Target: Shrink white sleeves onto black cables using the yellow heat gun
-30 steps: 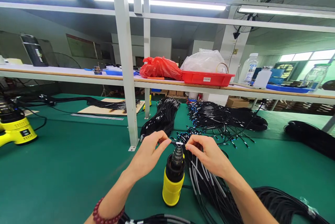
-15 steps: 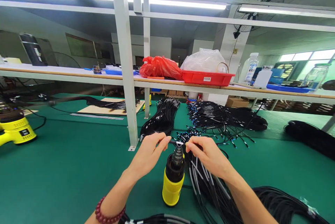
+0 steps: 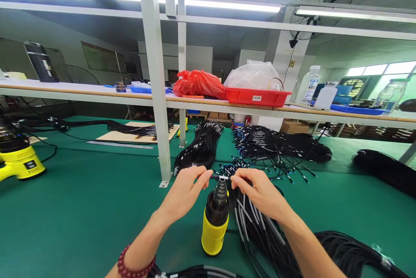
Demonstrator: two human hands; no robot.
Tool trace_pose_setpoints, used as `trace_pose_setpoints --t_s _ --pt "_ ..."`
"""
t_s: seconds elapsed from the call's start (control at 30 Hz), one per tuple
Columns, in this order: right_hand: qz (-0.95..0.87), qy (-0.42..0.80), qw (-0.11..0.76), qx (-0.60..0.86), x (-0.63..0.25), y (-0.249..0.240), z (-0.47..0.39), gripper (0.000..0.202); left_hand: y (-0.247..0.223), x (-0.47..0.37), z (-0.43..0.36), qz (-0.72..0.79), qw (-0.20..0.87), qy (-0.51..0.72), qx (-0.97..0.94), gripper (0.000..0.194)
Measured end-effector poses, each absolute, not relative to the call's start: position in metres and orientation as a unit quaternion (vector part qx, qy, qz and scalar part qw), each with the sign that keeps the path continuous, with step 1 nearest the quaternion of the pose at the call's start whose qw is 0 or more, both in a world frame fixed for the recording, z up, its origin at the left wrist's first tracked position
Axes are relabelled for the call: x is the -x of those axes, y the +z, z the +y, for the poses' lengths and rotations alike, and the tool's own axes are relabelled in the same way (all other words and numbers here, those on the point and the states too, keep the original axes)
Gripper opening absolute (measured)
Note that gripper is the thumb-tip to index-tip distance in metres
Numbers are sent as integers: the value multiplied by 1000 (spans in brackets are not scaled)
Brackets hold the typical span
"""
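A black cable with a white sleeve (image 3: 223,178) is stretched level between my two hands, just over the nozzle of an upright yellow heat gun (image 3: 214,230). My left hand (image 3: 190,187) pinches the cable's left part between thumb and fingers. On the other side, my right hand (image 3: 255,189) grips it close to the white sleeve. Whether the sleeve touches the nozzle I cannot tell. Beside the heat gun, under my right arm, runs a bundle of black cables with grey sections (image 3: 256,226).
More black cable bundles lie behind my hands (image 3: 201,143), at the back right (image 3: 276,143) and at the lower right (image 3: 354,252). A white post (image 3: 159,139) rises left of centre. Another yellow heat gun (image 3: 22,161) stands far left. A shelf holds a red tray (image 3: 260,98).
Both hands keep nearly the same place, holding the cable over the nozzle. At far left, a blurred dark shape over the cables is gone.
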State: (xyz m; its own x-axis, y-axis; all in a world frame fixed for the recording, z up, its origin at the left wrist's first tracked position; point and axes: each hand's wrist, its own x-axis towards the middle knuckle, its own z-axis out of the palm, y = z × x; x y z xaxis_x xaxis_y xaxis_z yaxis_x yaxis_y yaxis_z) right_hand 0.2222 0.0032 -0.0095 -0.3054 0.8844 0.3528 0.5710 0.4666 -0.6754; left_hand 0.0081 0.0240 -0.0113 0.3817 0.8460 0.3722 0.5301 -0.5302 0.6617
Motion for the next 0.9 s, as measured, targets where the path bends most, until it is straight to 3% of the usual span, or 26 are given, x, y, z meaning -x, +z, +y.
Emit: trace_pose_setpoints --t_s 0.17,0.27,0.47,0.6,0.7,0.9 --pt "-762 236 393 457 -221 -12 7 24 -13 -6 25 412 233 386 -792 16" --pt "-761 234 394 460 -221 -13 6 25 -11 -6 24 413 237 382 -792 18" --pt "-766 243 388 451 -221 -9 3 26 -8 -7 20 428 263 355 -788 44" --pt "-767 244 390 447 -221 -8 2 25 -9 -6 21 441 238 342 -795 48" --pt "-764 245 392 450 -221 -8 3 23 -10 -6 21 439 237 352 -792 44" --pt "-747 242 417 458 -220 -10 6 17 -12 -8 23 425 243 398 -776 16"
